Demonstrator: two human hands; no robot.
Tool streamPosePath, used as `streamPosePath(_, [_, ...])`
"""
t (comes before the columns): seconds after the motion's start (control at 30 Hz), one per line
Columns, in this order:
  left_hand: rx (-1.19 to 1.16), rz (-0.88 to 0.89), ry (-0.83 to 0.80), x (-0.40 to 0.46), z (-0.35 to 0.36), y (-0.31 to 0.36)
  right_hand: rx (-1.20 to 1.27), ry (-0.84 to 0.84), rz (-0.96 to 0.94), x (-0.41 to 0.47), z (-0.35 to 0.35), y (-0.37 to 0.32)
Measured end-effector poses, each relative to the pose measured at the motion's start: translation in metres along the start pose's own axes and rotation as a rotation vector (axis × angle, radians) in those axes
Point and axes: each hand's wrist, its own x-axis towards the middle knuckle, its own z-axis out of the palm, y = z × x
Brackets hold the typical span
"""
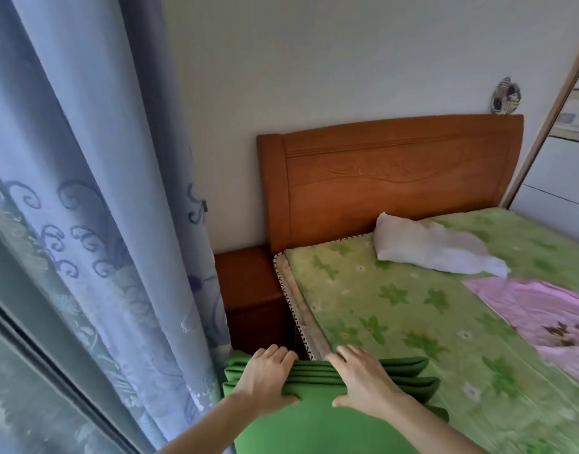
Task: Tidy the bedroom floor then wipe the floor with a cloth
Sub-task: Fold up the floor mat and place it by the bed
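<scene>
Nearest to you is a folded green mat (314, 424), held in front of your body at the near corner of the bed (396, 306). Your left hand (265, 378) grips its folded layers, fingers over the top edge and thumb pressed on the near face. Your right hand (363, 380) grips the same stack just beside it, in the same way. The right end of the mat lies over the green flowered sheet (363, 290). Going from the left, a blue curtain (85, 191) hangs along the window, and between it and the bed stands a brown nightstand (249, 283). Behind the bed rises the wooden headboard (396, 172), against a white wall (314, 60). On the sheet lies a white pillow (432, 247), and to its right a pink cloth (537, 312). The floor is hidden from this view.
</scene>
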Motion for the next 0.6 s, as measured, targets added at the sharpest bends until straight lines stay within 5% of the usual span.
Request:
streamPosePath(0.23, [-0.015, -0.031, -0.058, 0.100, -0.003, -0.045, -0.021, -0.072, -0.035, 0.105, -0.016, 0.057])
streamPosePath(0.6, [-0.069, -0.211, 0.094, 0.243, -0.031, -0.127, -0.063, 0.032, -0.125, 0.271, -0.058, 0.131])
